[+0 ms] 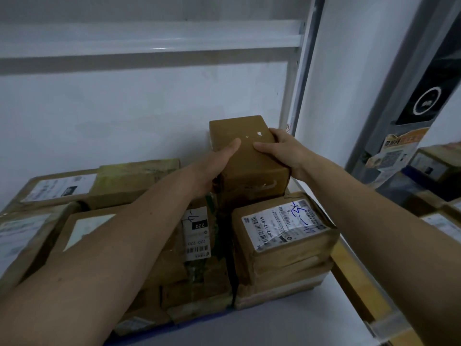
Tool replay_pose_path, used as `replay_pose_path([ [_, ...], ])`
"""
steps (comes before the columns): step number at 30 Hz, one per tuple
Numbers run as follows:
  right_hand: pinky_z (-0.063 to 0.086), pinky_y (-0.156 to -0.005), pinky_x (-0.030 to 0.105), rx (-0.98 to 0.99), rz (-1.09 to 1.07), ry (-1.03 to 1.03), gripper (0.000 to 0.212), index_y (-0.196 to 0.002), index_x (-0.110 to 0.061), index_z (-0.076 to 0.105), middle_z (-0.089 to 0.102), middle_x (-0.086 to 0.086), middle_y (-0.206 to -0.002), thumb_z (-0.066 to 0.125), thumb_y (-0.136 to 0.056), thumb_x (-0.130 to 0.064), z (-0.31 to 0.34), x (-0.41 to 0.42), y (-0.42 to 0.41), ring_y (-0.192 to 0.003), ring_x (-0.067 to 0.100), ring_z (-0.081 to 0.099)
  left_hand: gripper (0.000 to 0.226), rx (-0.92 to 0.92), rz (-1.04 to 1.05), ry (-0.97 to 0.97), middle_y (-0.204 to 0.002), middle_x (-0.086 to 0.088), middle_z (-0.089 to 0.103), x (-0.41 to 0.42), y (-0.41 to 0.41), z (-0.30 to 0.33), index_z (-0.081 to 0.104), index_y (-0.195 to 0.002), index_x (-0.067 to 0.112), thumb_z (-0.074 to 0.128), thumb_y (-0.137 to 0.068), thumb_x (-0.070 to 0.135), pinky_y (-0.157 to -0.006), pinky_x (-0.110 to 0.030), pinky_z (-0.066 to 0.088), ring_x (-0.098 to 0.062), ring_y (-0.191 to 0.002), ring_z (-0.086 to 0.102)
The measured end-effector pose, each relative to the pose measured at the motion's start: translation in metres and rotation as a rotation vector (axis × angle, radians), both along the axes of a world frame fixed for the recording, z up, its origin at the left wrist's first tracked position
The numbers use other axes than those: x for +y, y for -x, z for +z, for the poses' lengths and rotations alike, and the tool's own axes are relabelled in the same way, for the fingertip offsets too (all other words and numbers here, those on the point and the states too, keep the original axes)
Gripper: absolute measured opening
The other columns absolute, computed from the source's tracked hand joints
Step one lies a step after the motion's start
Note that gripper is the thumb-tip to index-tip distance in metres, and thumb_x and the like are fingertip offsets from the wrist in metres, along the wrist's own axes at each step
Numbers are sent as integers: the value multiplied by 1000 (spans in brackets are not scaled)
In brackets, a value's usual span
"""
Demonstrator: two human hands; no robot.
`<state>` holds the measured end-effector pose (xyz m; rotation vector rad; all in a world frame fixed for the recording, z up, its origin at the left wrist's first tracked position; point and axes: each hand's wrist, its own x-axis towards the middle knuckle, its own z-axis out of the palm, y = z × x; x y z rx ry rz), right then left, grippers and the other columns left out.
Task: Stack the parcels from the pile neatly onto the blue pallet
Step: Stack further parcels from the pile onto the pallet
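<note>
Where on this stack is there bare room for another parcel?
Free: the lower tops left of the plain brown cardboard box both hands hold, along the white wall. Crowded: the right side, where the labelled box sits beside it.

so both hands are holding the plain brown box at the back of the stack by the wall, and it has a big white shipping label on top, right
Not quite. The head view shows the left hand and right hand holding the plain brown box at the back by the wall, but its top bears no shipping label, only small white flecks.
</note>
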<state>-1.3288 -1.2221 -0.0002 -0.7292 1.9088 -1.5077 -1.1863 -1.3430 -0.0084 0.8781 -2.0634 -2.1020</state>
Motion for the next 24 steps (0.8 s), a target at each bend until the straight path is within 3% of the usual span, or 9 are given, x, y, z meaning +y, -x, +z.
replay_pose_path([
  [2,55,-87,43,4,7,-16,66,-140,-19,36,58,7,-122,70,-83,-26,-2,1,0,-100,25,64,40,-4,6,6,-74,11,74,0,1,-1,59,-99,32,49,-84,68,-48,-24,54,-8,-64,71],
  [4,55,-88,42,21,1,-27,66,-140,-20,36,57,7,-123,70,-84,-26,-2,1,-1,-101,25,64,38,6,6,19,-69,11,73,-1,2,-1,59,-97,32,48,-86,67,-45,-24,53,-8,-62,70],
  [8,55,-88,41,50,-19,-4,68,-141,-20,34,58,7,-124,70,-83,-27,2,2,-1,-100,24,65,40,7,36,58,-82,8,74,0,3,2,60,-101,31,48,-86,66,-55,-25,54,-12,-73,72],
  [12,57,-82,38,130,-50,-63,67,-137,-12,33,57,10,-122,69,-84,-35,13,5,0,-94,23,65,56,12,100,175,-117,-2,64,-8,1,11,51,-126,20,55,-86,60,-84,-41,54,-22,-100,64],
  [15,60,-66,36,114,-128,-62,73,-140,-14,23,57,15,-114,64,-86,-41,19,5,0,-84,27,68,64,5,98,243,-116,-1,64,-26,-6,30,45,-130,26,63,-80,60,-75,-40,58,-23,-96,68],
  [19,60,-59,40,-18,-108,8,88,-147,-33,1,55,18,-108,66,-86,-36,18,11,2,-75,30,68,50,-145,18,231,-107,-2,67,-42,-12,43,55,-111,37,64,-72,67,-66,-56,56,-29,-89,69],
  [21,59,-59,42,-48,-61,15,82,-144,-36,10,54,17,-110,68,-85,-33,16,13,3,-70,27,65,53,-202,-25,263,-109,-3,64,-45,-11,43,53,-111,39,63,-69,70,-72,-64,52,-31,-92,67],
  [24,59,-61,48,-98,-32,8,63,-133,-23,31,55,16,-99,70,-84,-27,12,15,5,-61,23,60,68,-265,-79,278,-115,-5,59,-48,-8,41,44,-124,40,61,-66,71,-77,-70,48,-36,-99,63],
])
